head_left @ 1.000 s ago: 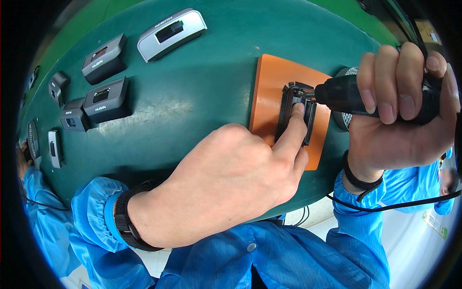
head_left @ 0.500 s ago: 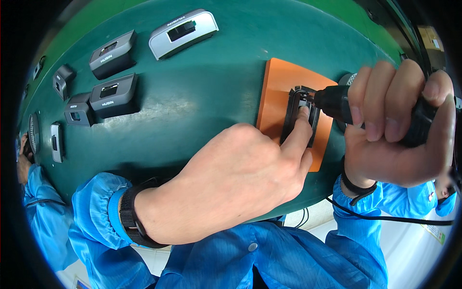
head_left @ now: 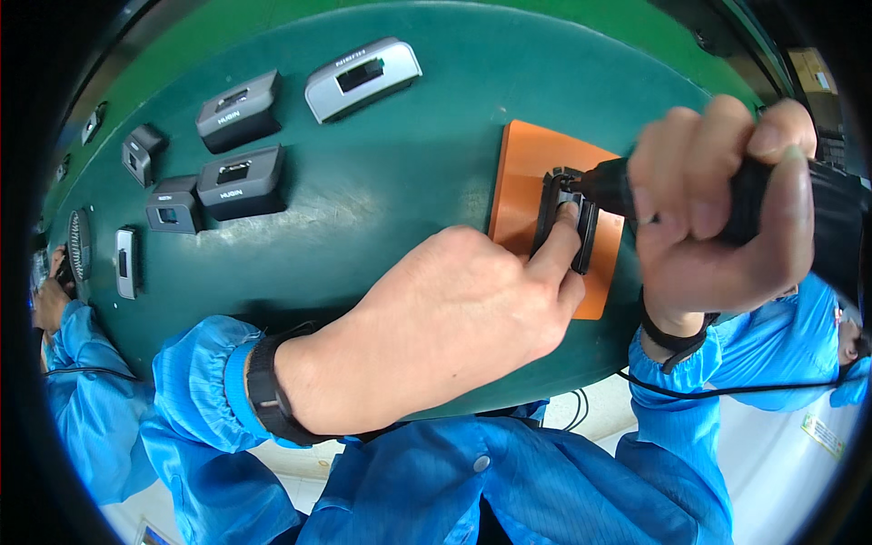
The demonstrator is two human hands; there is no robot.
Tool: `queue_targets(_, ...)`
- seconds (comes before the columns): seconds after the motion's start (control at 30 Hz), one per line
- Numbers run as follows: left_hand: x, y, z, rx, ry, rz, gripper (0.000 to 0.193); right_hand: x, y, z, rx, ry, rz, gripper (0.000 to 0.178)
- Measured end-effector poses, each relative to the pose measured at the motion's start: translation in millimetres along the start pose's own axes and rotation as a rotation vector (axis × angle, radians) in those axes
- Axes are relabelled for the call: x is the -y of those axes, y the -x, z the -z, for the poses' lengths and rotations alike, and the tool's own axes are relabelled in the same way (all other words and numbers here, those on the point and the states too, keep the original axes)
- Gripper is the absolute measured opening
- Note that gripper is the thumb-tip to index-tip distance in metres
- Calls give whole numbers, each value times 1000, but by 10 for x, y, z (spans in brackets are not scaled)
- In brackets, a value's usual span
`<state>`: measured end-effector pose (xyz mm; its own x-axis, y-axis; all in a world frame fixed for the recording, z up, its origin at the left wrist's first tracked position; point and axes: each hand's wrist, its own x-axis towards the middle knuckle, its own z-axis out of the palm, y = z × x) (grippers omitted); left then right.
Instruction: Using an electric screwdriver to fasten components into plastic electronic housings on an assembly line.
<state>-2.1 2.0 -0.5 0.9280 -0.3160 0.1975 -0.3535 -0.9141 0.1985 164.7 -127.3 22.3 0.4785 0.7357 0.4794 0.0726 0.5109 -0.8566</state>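
fingertip (head_left: 565, 218) presses black part (head_left: 552, 195) — screwdriver (head_left: 609, 184) beside.

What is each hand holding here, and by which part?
The right hand grips a black power screwdriver around its body. The left hand holds nothing, only pressing a fingertip on the small black part.

Green workbench under even light
A dark green table (head_left: 436, 182) fills the view; pale floor (head_left: 599, 409) shows beneath its near edge.

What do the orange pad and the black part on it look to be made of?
Orange pad: likely rubber or silicone mat; flat, matte, no glare. Black part: probably moulded plastic; thin ribbed frame, dull sheen. Left hand pins it; right hand holds a driver.
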Motion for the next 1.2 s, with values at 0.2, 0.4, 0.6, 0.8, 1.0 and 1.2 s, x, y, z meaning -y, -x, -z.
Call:
queue_targets(0.2, 80, -134, 261, 33, 76, -55, 27, 752, 111, 558, -327, -53, 310, 20)
queue_targets(0.4, 69, -249, 307, -154, -166, -406, 14, 766, 387, 683, -596, -71, 399, 16)
queue_targets(0.6, 403, -686, 596, -269, -343, -227, 10, 733, 396, 605, -566, -65, 378, 16)
queue_targets(0.8, 1627, -1422, 102, -138, -483, 99, 5, 541, 373, 605, -502, -42, 331, 16)
queue_targets(1.0, 1656, -780, 651, -164, -142, 283, 23, 624, 392, 544, -492, -36, 302, 15)
queue_targets(1.2, 1405, -80, 944, 292, 200, 641, 48, 686, 467, 612, -430, -109, 303, 15)
